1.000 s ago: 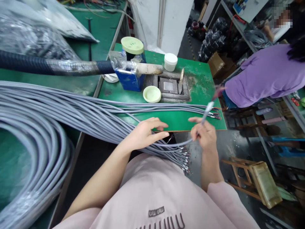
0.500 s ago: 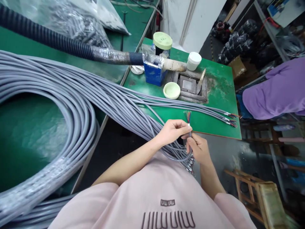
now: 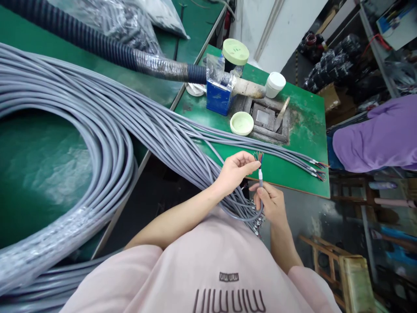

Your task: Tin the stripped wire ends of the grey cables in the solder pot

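A grey cable (image 3: 261,184) stands upright near the bench's front edge, with a white band below its fanned-out coloured wires (image 3: 259,156). My left hand (image 3: 237,170) pinches those wires between thumb and fingers, above the white band. Lower down, my right hand (image 3: 271,201) is closed on the grey sheath. Beside and below my hands hangs the large bundle of grey cables (image 3: 182,152). Several more cables lie across the green bench (image 3: 293,182), their stripped ends (image 3: 319,174) at its right.
A solder pot (image 3: 264,116) with a scraper (image 3: 282,114) sits in the bench. Around it are a pale green bowl (image 3: 241,123), a blue box (image 3: 217,99), a white tub (image 3: 275,84) and a black hose (image 3: 97,47). A person in purple (image 3: 374,134) is at the right, above a wooden stool (image 3: 356,282).
My left hand has moved up from the white band to the coloured wires. The view has shifted slightly, and my right hand stays on the sheath.
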